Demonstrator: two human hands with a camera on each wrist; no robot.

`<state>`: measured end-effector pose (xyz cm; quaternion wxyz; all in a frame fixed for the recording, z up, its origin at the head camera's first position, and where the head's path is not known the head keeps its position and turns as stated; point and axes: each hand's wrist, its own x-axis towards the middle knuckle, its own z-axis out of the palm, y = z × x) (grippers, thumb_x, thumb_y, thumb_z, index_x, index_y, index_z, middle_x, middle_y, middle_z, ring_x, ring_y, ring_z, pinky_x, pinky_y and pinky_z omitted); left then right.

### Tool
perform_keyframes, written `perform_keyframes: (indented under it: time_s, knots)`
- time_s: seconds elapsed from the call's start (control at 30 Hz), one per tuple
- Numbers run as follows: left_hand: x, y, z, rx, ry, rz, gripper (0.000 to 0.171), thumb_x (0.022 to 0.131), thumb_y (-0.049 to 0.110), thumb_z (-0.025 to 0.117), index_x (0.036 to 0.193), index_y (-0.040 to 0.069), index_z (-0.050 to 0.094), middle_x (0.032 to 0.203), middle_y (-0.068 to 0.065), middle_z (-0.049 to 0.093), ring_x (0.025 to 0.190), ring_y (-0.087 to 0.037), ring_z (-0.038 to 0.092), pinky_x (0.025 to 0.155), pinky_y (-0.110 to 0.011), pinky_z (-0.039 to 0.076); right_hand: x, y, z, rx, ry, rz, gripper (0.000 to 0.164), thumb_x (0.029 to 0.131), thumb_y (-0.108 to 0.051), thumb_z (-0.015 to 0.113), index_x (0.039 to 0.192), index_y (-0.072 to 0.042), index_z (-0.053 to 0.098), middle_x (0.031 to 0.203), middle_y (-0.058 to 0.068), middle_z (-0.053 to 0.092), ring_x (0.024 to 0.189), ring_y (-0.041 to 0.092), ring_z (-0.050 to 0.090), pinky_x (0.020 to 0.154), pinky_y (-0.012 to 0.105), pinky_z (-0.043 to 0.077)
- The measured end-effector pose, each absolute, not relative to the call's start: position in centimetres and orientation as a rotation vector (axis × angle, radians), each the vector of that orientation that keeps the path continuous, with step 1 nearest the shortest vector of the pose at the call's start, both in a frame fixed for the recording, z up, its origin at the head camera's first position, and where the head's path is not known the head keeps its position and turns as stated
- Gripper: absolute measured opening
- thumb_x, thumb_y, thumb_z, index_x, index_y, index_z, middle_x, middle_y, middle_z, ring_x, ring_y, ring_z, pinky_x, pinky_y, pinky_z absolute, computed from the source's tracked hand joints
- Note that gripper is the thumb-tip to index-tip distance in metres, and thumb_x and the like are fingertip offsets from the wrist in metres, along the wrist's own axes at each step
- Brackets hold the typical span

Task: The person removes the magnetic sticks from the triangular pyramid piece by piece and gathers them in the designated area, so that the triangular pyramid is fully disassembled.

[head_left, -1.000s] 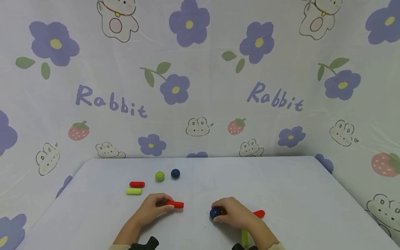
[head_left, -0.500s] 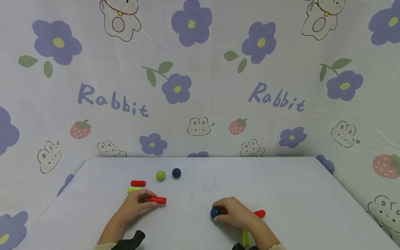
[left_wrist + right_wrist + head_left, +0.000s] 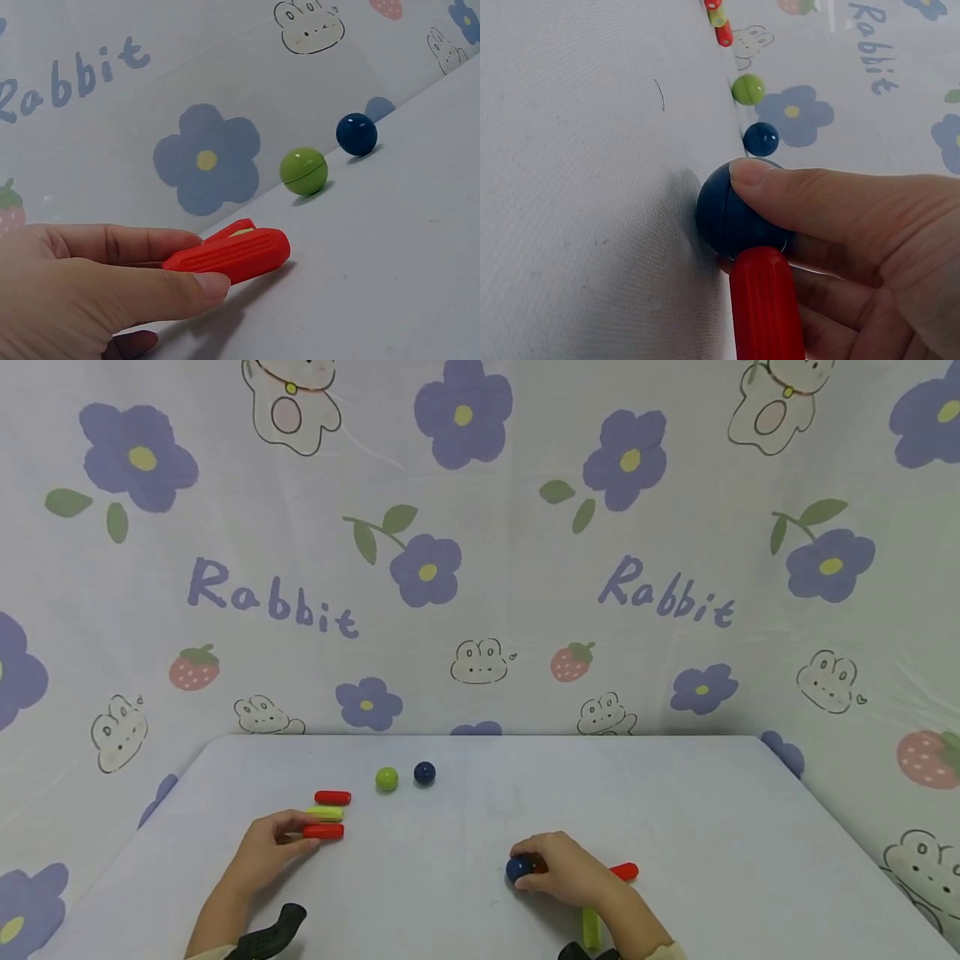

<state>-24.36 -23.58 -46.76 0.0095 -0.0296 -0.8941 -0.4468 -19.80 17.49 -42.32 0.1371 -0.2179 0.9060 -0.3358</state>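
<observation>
My left hand (image 3: 262,852) pinches a red ridged stick (image 3: 247,255) between thumb and fingers, just in front of a yellow-green stick (image 3: 327,814). Beyond that lies another red stick (image 3: 332,797), roughly parallel. My right hand (image 3: 566,868) grips a dark blue ball (image 3: 731,214) at the table surface. A red stick (image 3: 765,307) has its end against that ball, partly under my palm. Past the right hand shows a red stick end (image 3: 625,871), and a yellow-green stick (image 3: 592,929) lies by the forearm. How these join behind the hand is hidden.
A green ball (image 3: 387,778) and a second dark blue ball (image 3: 424,773) stand apart near the back of the white table (image 3: 675,802). Behind the table hangs a patterned cloth (image 3: 510,568). Black wrist mounts (image 3: 270,935) show at both forearms.
My left hand has moved left with the red stick, bringing it from mid-table to beside the yellow-green stick. The right hand keeps its hold on the blue ball in the same place.
</observation>
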Motion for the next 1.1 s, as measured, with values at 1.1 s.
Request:
perform_keyframes:
  time_s: [1.1]
  knots:
    - [-24.38, -24.01, -47.50, -0.053, -2.780, -1.224, 0.026, 0.081, -0.001, 0.065, 0.107, 0.003, 0.065, 0.111, -0.019, 0.063, 0.100, -0.028, 0.057, 0.083, -0.037, 0.050, -19.75, 17.32, -42.35, -0.631, 2.630, -0.968, 0.035, 0.082, -0.015, 0.070, 0.113, 0.001, 0.063, 0.113, 0.013, 0.064, 0.095, 0.020, 0.055, 0.089, 0.045, 0.050]
